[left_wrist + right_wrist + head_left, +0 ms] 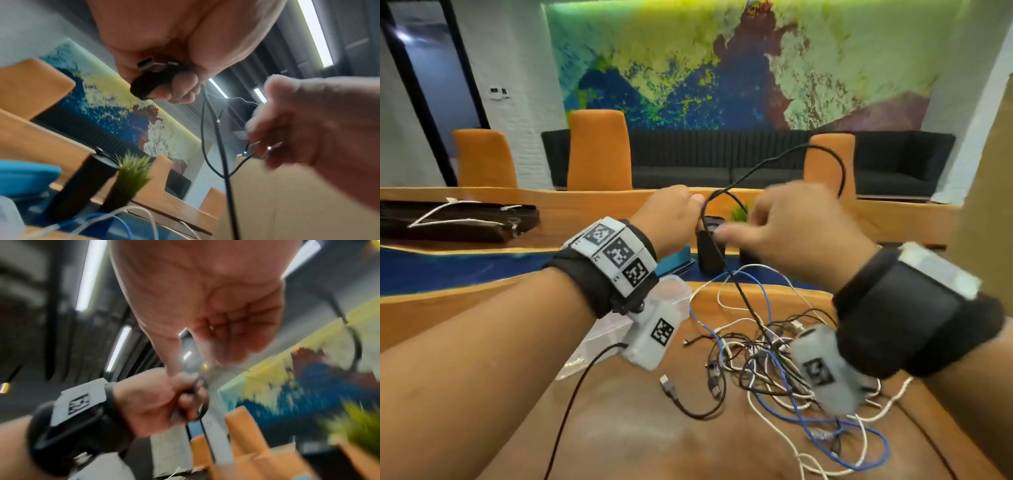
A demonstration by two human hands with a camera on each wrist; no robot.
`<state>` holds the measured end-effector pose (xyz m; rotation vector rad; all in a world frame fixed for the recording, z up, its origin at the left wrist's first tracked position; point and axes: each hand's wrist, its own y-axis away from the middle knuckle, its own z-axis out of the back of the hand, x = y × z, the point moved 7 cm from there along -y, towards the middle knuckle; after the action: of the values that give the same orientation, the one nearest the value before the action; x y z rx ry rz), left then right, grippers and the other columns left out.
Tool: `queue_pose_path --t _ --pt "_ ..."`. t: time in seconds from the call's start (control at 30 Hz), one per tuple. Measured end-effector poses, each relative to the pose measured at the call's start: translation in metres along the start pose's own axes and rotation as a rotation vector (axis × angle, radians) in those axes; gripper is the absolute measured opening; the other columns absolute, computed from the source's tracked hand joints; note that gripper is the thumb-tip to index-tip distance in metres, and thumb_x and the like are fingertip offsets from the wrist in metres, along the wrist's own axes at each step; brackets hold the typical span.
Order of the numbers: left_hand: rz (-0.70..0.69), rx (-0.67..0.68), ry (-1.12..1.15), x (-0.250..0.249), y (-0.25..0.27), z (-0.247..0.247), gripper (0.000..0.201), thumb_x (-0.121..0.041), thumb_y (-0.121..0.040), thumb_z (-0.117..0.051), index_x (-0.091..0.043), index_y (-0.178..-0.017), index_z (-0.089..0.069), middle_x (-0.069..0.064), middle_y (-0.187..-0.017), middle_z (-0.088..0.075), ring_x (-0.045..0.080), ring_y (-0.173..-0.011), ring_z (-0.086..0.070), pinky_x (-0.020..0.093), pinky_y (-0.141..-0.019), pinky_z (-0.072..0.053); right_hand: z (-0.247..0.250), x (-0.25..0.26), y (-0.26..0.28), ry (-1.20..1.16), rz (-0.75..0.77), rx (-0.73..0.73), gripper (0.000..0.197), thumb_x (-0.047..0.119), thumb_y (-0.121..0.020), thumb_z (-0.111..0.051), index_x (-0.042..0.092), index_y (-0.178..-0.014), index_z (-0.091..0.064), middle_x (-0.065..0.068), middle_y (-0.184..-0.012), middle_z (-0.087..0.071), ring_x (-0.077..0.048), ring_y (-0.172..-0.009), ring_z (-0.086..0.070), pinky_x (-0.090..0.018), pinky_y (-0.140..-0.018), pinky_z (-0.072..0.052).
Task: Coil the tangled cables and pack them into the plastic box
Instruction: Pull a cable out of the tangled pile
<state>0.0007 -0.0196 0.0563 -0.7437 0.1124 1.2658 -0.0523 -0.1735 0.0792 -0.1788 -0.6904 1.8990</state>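
My left hand (674, 212) is raised over the table and grips a black cable (843, 176) that arcs up in a wide loop. In the left wrist view its fingers (180, 87) curl round the cable's USB plug (146, 65) and turns of the cable (230, 194). My right hand (784, 226) is blurred close beside it, fingers curled, and seems to pinch the same cable's far part (252, 155). A tangle of black, white and blue cables (767, 356) lies on the wooden table below. The clear plastic box (674, 291) sits under my left wrist.
A loose black USB cable (681, 401) lies in front of the tangle. Black cylinders (709, 253), a small green plant (739, 212) and a blue object (674, 262) stand behind the hands. A dark case with white cables (458, 219) lies far left; orange chairs (599, 147) line the table's far side.
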Motion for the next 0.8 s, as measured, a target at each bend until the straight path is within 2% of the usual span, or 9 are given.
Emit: queue_pose_path --t 0.1,0.2,0.27,0.33,0.43,0.53,0.6,0.7,0.8 --pt "-0.007 0.039 0.198 -0.012 0.004 -0.012 0.035 -0.023 -0.104 -0.039 -0.002 -0.085 -0.059 0.01 -0.071 -0.055 0.025 -0.067 -0.052 0.038 -0.066 -0.046 -0.046 0.012 0.009 -0.179 -0.009 0.241 0.027 0.045 -0.086 -0.068 0.019 -0.08 -0.065 0.006 -0.072 -0.06 -0.015 -0.071 -0.057 -0.025 -0.057 -0.044" --pt "-0.001 0.039 0.162 -0.008 0.0 -0.011 0.035 -0.022 -0.104 -0.038 -0.015 -0.073 -0.053 0.001 -0.069 -0.056 0.017 -0.063 -0.051 0.031 -0.066 -0.04 -0.037 -0.005 0.0 -0.614 -0.091 0.168 0.019 0.017 -0.096 -0.059 0.004 -0.084 -0.066 0.0 -0.068 -0.06 -0.015 -0.059 -0.057 -0.029 -0.055 -0.051" --pt "-0.014 0.036 -0.022 0.01 0.001 -0.006 0.034 -0.024 -0.105 -0.036 -0.017 -0.076 -0.053 0.003 -0.076 -0.059 0.02 -0.07 -0.053 0.034 -0.068 -0.04 -0.012 -0.034 -0.01 -0.818 -0.198 0.058 0.02 0.014 -0.097 -0.056 0.001 -0.086 -0.067 -0.003 -0.063 -0.054 -0.012 -0.047 -0.047 -0.024 -0.042 -0.043" --pt "0.001 0.022 -0.154 0.037 0.005 0.002 0.032 -0.026 -0.105 -0.036 -0.014 -0.082 -0.055 0.006 -0.082 -0.06 0.026 -0.078 -0.055 0.037 -0.073 -0.042 0.024 -0.081 -0.024 -0.762 -0.269 -0.149 0.02 0.019 -0.095 -0.058 0.007 -0.086 -0.07 -0.002 -0.062 -0.052 -0.012 -0.044 -0.041 -0.02 -0.038 -0.033" --pt "0.038 0.003 -0.173 0.071 0.013 0.017 0.031 -0.025 -0.105 -0.038 -0.008 -0.088 -0.058 0.002 -0.08 -0.058 0.024 -0.078 -0.053 0.032 -0.068 -0.034 0.067 -0.168 -0.033 -0.369 -0.409 -0.35 0.027 0.025 -0.092 -0.057 0.002 -0.095 -0.072 -0.017 -0.078 -0.063 -0.025 -0.061 -0.051 -0.03 -0.056 -0.042" --pt "0.021 0.038 -0.124 0.076 0.021 0.027 0.03 -0.025 -0.105 -0.039 -0.008 -0.088 -0.058 0.002 -0.079 -0.059 0.021 -0.073 -0.053 0.032 -0.062 -0.036 0.048 -0.217 -0.029 0.166 -0.444 -0.031 0.03 0.023 -0.097 -0.053 0.001 -0.106 -0.071 -0.022 -0.108 -0.068 -0.037 -0.098 -0.061 -0.044 -0.087 -0.051" --pt "-0.037 0.084 -0.065 0.061 0.022 0.026 0.031 -0.024 -0.105 -0.038 -0.012 -0.084 -0.057 0.004 -0.079 -0.061 0.017 -0.07 -0.053 0.031 -0.064 -0.041 0.016 -0.217 -0.019 0.292 -0.427 0.181 0.032 0.03 -0.098 -0.053 0.011 -0.119 -0.068 -0.016 -0.121 -0.066 -0.036 -0.111 -0.059 -0.042 -0.096 -0.048" --pt "-0.085 0.091 0.033 0.029 0.017 0.022 0.033 -0.022 -0.105 -0.038 -0.014 -0.078 -0.056 0.002 -0.076 -0.06 0.015 -0.065 -0.052 0.033 -0.068 -0.044 -0.003 -0.179 -0.019 0.241 -0.283 0.102 0.038 0.028 -0.095 -0.056 0.021 -0.132 -0.059 -0.01 -0.134 -0.06 -0.031 -0.122 -0.055 -0.04 -0.104 -0.042" --pt "-0.066 0.091 0.104 0.004 0.009 0.017 0.035 -0.023 -0.105 -0.038 -0.009 -0.08 -0.058 0.0 -0.072 -0.059 0.015 -0.062 -0.05 0.034 -0.068 -0.045 0.013 -0.119 -0.016 -0.319 -0.159 -0.119 0.026 0.025 -0.096 -0.057 0.019 -0.119 -0.068 -0.003 -0.118 -0.069 -0.021 -0.11 -0.062 -0.035 -0.098 -0.047"
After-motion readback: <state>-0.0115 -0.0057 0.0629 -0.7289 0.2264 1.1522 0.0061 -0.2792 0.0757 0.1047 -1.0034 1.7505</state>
